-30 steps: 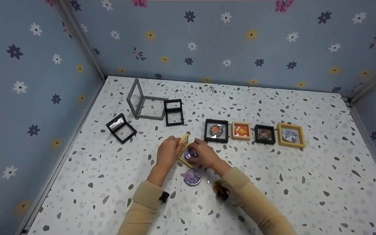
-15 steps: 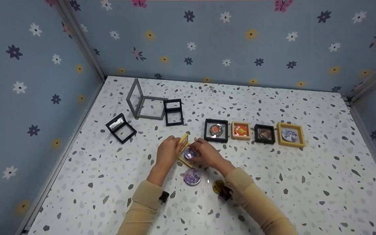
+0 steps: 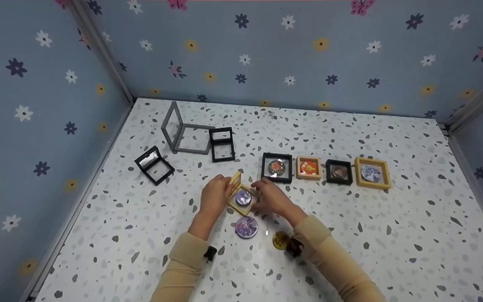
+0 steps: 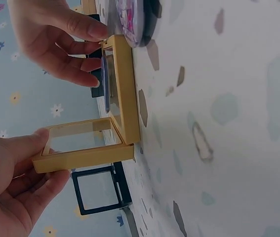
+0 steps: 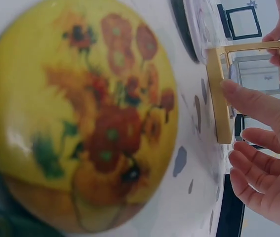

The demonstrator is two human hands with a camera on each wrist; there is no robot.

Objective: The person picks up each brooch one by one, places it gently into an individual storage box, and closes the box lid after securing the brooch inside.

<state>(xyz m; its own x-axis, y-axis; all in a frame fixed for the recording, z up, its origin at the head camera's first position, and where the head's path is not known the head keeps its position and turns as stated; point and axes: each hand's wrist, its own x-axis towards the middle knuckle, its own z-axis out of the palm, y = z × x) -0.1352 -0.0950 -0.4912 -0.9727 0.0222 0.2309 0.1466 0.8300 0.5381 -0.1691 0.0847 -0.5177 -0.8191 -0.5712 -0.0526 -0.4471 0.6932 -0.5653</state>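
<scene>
My left hand (image 3: pixel 215 195) pinches the raised lid (image 4: pixel 85 158) of a small yellow hinged display frame (image 3: pixel 237 209) between thumb and fingers. The lower half lies on the table, and a round purple badge (image 3: pixel 243 197) sits on its clear film. At the frame's right side is my right hand (image 3: pixel 273 197), its fingers loosely bent and apart, with the thumb right at the frame's edge in the right wrist view. Just in front of the frame lies a larger purple badge (image 3: pixel 246 227). A yellow badge with a sunflower picture (image 5: pixel 100 123) lies nearer the right wrist.
Beyond the left hand stand an open grey frame (image 3: pixel 193 151) and two open black frames (image 3: pixel 223 160) (image 3: pixel 157 180). To the right is a row of closed frames holding badges: black (image 3: pixel 277 180), light wood (image 3: pixel 309 177), black (image 3: pixel 339 182) and yellow (image 3: pixel 373 186). Patterned walls border the table.
My right hand has let go of the small purple badge and drawn back to the right, leaving it on the film. The left hand has stayed on the lid.
</scene>
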